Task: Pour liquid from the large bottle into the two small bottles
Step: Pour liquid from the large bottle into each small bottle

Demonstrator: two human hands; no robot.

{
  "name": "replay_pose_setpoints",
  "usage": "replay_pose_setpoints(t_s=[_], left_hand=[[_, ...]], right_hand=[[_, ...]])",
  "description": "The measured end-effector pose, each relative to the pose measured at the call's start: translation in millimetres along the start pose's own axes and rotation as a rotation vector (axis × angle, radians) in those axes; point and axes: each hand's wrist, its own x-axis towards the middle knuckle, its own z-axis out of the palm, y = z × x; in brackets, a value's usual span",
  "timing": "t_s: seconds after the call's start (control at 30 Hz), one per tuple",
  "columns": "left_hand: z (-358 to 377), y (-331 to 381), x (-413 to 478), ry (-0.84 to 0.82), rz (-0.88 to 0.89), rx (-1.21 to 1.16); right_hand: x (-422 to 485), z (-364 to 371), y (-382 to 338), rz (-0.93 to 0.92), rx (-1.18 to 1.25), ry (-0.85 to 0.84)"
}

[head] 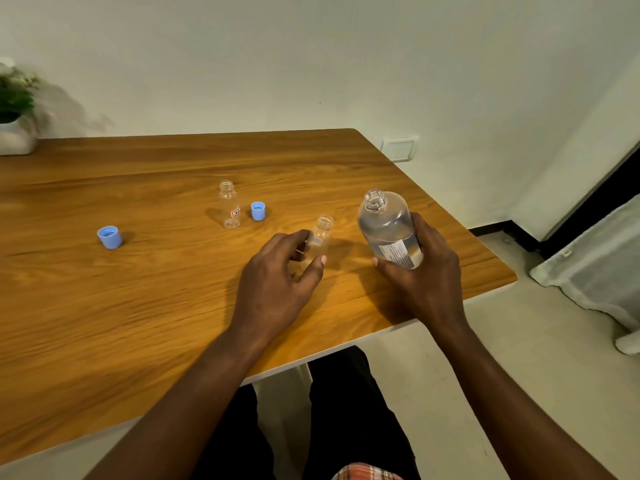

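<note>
The large clear bottle (386, 225), uncapped and holding clear liquid, is tilted slightly left and gripped near its labelled base by my right hand (420, 271). My left hand (277, 282) has thumb and fingers around a small clear bottle (320, 237), also uncapped, just left of the large one. A second small open bottle (230, 206) with a red label stands upright farther back on the wooden table (138, 306). Both small bottles look empty.
A small blue cap (258, 211) lies beside the far small bottle; a larger blue cap (109, 237) sits at the left. A potted plant (14, 112) stands at the back left corner. The table's right edge is close to my right hand.
</note>
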Motion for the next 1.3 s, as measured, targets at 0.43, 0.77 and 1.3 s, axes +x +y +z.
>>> replay_pose_setpoints(t_s=[0.43, 0.77, 1.3], left_hand=[[1, 0, -2, -0.042, 0.051, 0.023], [2, -2, -3, -0.063, 0.072, 0.052], [2, -2, -4, -0.082, 0.081, 0.072]], right_hand=[[1, -18, 3, -0.161, -0.170, -0.119], [6, -28, 7, -0.252, -0.285, -0.161], [8, -37, 4, -0.308, -0.337, -0.181]])
